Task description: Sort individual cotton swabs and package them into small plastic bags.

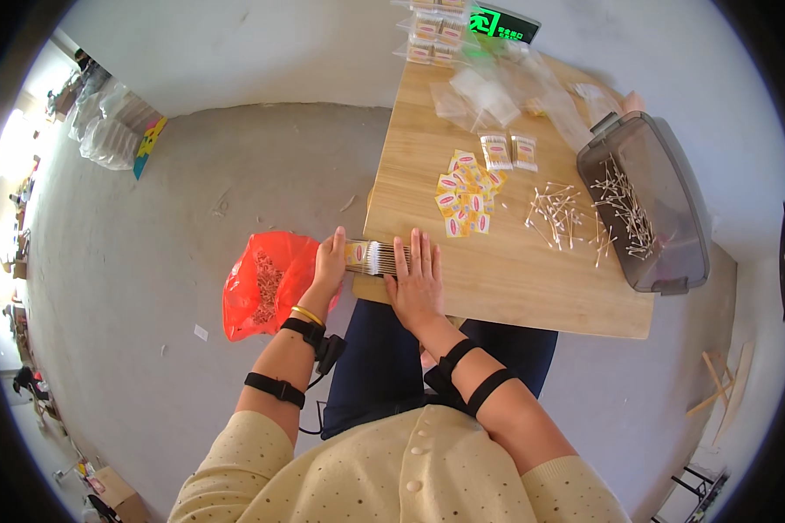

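Observation:
A flat pack of cotton swabs lies at the table's left front corner, with a yellow and white card at its left end and a row of swabs showing. My left hand grips the pack's left end, its thumb hidden. Flat across the right end rests my right hand, fingers stretched out. Beyond it, yellow and white cards lie in a loose pile. Two filled swab packs sit behind them, and loose cotton swabs are scattered to the right.
A grey translucent bin lies tipped at the table's right edge, swabs inside. Clear plastic bags and stacked swab packs occupy the back. A red plastic bag with small pieces inside is left of the wooden table.

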